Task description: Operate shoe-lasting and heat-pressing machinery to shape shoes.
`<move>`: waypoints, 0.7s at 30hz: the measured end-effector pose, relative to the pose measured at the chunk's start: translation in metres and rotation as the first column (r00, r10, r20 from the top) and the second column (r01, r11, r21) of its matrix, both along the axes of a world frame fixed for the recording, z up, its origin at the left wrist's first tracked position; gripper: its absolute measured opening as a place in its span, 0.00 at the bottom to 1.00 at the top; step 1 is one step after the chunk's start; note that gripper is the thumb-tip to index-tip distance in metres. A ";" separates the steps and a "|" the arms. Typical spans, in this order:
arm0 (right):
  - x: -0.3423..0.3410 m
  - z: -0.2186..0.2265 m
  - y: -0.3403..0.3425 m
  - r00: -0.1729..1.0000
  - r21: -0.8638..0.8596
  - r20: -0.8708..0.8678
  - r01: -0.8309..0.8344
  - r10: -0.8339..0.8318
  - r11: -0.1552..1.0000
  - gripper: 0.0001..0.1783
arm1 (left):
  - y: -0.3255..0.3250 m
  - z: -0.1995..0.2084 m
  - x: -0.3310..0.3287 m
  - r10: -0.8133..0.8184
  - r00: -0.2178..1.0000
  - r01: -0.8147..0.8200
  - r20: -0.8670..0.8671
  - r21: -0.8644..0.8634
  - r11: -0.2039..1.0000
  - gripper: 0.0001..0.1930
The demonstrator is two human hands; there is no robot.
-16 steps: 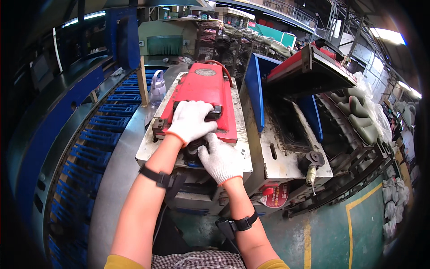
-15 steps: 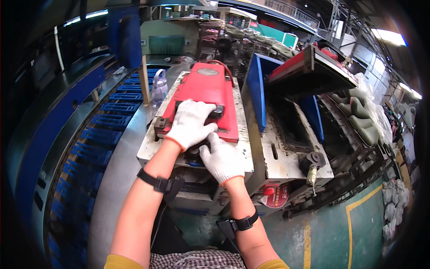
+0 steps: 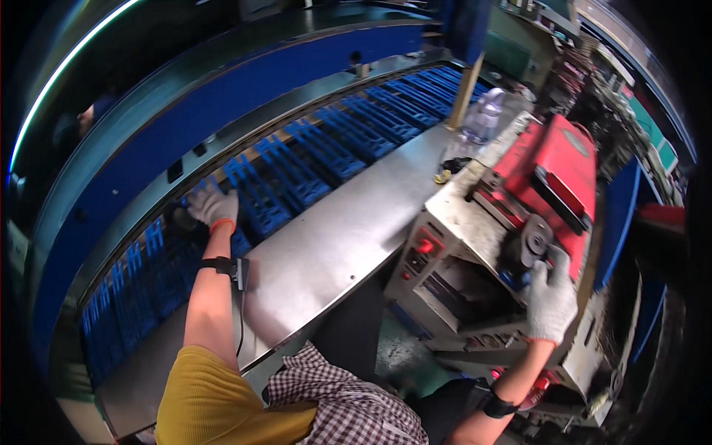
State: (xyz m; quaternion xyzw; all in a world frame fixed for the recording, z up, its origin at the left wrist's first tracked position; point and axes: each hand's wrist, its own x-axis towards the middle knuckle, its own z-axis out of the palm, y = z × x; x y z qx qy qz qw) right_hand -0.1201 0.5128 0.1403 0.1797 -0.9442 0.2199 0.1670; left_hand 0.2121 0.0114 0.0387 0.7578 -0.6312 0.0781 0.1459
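Note:
My left hand (image 3: 213, 204), in a white knit glove with an orange cuff, reaches over the blue slatted conveyor (image 3: 274, 215). Its thumb stands apart from the fingers, which lie over or beside a dark rounded piece (image 3: 182, 220); whether they grip it I cannot make out. On the right, my gloved right hand (image 3: 552, 300) is at the front of a press with its red lid (image 3: 556, 167) down. Its fingers close against a grey round-ended latch (image 3: 532, 241), partly hiding it. Behind that latch is the lid's black handle (image 3: 560, 199), with no hand on it.
A bare metal shelf (image 3: 341, 230) runs between conveyor and press. At its far end stand a clear bottle (image 3: 482, 115) and a wooden post (image 3: 466, 93). The press front has a red switch (image 3: 425, 246). A blue panel (image 3: 619, 222) rises right of the press.
My view has swung left. My left hand has left the lid's handle and moved out over the conveyor. The right hand stays at the front of the press, by the latch.

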 end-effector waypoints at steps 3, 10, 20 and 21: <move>-0.002 -0.004 0.000 1.000 0.053 -0.019 0.020 -0.019 0.998 0.19 | -0.016 -0.015 0.057 0.310 0.950 -0.310 0.025 0.154 0.938 0.49; -0.006 -0.010 0.002 0.999 0.031 0.043 0.031 -0.033 0.999 0.22 | -0.117 -0.075 0.151 0.347 0.522 -0.301 -0.779 0.212 0.930 0.66; -0.002 -0.005 -0.003 0.999 0.077 -0.035 0.018 -0.015 0.997 0.22 | -0.027 -0.073 0.200 0.140 -0.380 0.324 -0.914 0.010 0.946 0.16; -0.003 -0.007 -0.002 0.997 0.074 -0.072 -0.008 0.013 0.997 0.22 | -0.005 -0.068 0.188 0.144 -0.446 0.312 -0.883 -0.003 0.950 0.12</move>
